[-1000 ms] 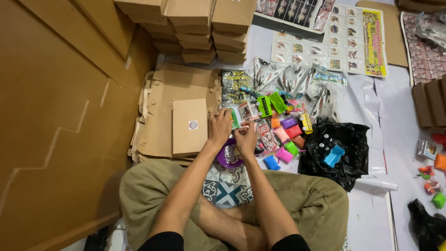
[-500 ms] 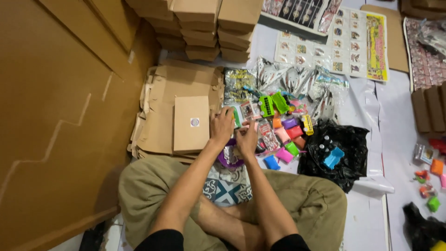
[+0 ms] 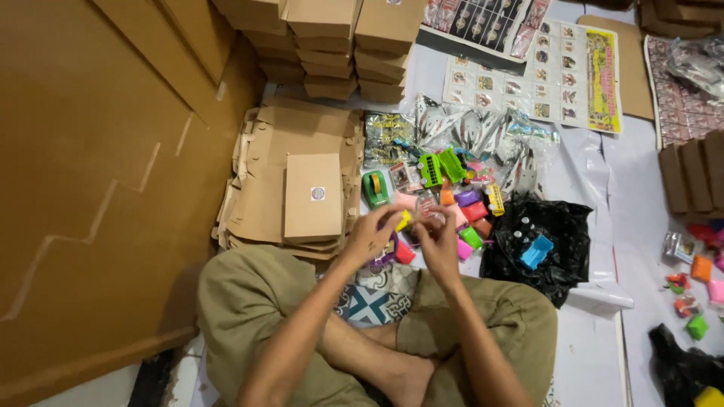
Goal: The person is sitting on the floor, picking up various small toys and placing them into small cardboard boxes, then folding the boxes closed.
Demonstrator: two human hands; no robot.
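Note:
My left hand point(image 3: 371, 235) and my right hand point(image 3: 437, 234) are raised together above my crossed legs, fingers pinched on a few small toys. A small yellow toy point(image 3: 403, 220) sticks out of the left hand's fingertips, and a small clear packet point(image 3: 427, 213) sits at the right hand's fingertips. Just beyond them lies a pile of small coloured toys point(image 3: 469, 205): pink, purple, orange and green blocks and green toy buses point(image 3: 441, 167). A green tape dispenser point(image 3: 375, 188) lies beside a closed brown cardboard box point(image 3: 314, 197) with a round sticker.
Flat cardboard blanks point(image 3: 264, 181) lie under the box. Stacked brown boxes point(image 3: 324, 45) stand at the back. A black plastic bag point(image 3: 539, 245) holds a blue toy. Foil packets point(image 3: 467, 128), printed sheets point(image 3: 543, 71), large cardboard panels point(image 3: 90, 166) on the left, loose toys point(image 3: 697, 290) far right.
Both hands lifted off the toy pile and drew back toward my lap, carrying small toys. The green tape dispenser, earlier covered by my left hand, now shows.

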